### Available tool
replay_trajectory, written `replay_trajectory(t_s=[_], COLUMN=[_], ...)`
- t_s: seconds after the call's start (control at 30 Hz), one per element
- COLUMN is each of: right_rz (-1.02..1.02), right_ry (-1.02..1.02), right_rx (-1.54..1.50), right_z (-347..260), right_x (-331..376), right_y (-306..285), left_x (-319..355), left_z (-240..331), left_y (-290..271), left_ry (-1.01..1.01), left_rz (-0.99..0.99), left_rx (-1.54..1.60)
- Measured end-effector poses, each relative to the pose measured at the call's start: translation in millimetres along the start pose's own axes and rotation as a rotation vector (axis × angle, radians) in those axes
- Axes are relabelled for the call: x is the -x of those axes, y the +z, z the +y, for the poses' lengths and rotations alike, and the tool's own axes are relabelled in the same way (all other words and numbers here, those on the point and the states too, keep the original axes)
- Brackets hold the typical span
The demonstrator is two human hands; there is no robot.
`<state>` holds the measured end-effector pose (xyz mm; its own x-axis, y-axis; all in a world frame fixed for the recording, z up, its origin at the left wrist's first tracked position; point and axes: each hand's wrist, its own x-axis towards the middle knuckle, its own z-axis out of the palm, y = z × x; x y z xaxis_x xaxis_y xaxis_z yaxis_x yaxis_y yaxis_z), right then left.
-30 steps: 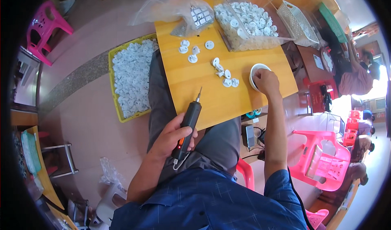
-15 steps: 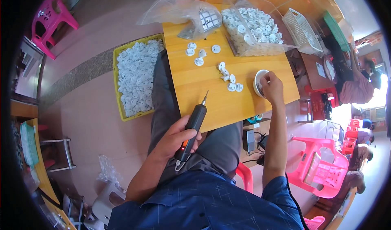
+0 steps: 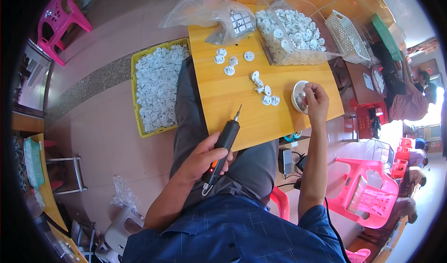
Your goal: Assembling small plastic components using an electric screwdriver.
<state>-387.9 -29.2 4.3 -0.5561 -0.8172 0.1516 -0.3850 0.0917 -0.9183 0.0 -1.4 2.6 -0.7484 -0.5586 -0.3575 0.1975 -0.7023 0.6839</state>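
My left hand (image 3: 205,157) is wrapped round a black electric screwdriver (image 3: 227,136) with an orange switch, held above my lap with its bit pointing up and away. At the table's right side, my right hand (image 3: 318,103) is at the rim of a small white bowl (image 3: 295,98), thumb and fingers pinched together. Tiny pieces lie in the bowl, too small to name. What the pinch holds, if anything, I cannot make out. Several round white plastic parts (image 3: 267,91) lie on the wooden table (image 3: 228,93) left of the bowl, with another loose group (image 3: 229,70) farther back.
A clear bin (image 3: 298,57) heaped with white parts stands at the table's back, beside a clear plastic bag (image 3: 205,12). A yellow crate (image 3: 135,93) full of white parts sits on the floor left of my leg. Pink chairs (image 3: 370,188) and other people are at the right.
My right hand has drawn slightly back and up from inside the bowl to its right rim, fingers still pinched. The screwdriver remains in my left hand, nearly unmoved.
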Motion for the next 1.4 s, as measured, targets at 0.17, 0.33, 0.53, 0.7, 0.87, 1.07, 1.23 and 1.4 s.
replay_trajectory(t_s=[0.17, 0.33, 0.53, 0.7, 0.87, 1.07, 1.23, 1.4], right_rz=[-0.022, -0.162, -0.309, -0.391, -0.493, -0.606, -0.666, -0.686], right_ry=[0.040, 0.103, 0.209, 0.244, 0.228, 0.257, 0.255, 0.240], right_rx=[-0.374, -0.547, -0.608, -0.603, -0.671, -0.688, -0.626, -0.584], right_z=[-19.7, -32.7, -39.3, -42.0, -46.0, -55.7, -53.2, -50.8], right_x=[17.9, 41.2, 63.4, 73.7, 71.1, 67.1, 64.3, 61.5], right_y=[18.7, 51.4, 82.5, 94.4, 90.2, 83.3, 81.6, 79.1], left_x=[-0.7, 0.7, 3.1, 6.7, 9.1, 6.4, 5.4, 5.6], left_z=[0.1, -0.6, 4.9, 6.1, 4.6, 2.5, 2.8, 2.2], left_y=[2.0, 2.3, 8.2, 10.9, 12.6, 10.2, 9.8, 8.8], left_ry=[-0.008, 0.003, 0.013, 0.026, 0.036, 0.042, 0.034, 0.039], left_rz=[-0.013, -0.049, -0.089, -0.111, -0.127, -0.127, -0.119, -0.107], left_rx=[0.003, 0.003, -0.108, -0.195, -0.260, -0.269, -0.288, -0.280])
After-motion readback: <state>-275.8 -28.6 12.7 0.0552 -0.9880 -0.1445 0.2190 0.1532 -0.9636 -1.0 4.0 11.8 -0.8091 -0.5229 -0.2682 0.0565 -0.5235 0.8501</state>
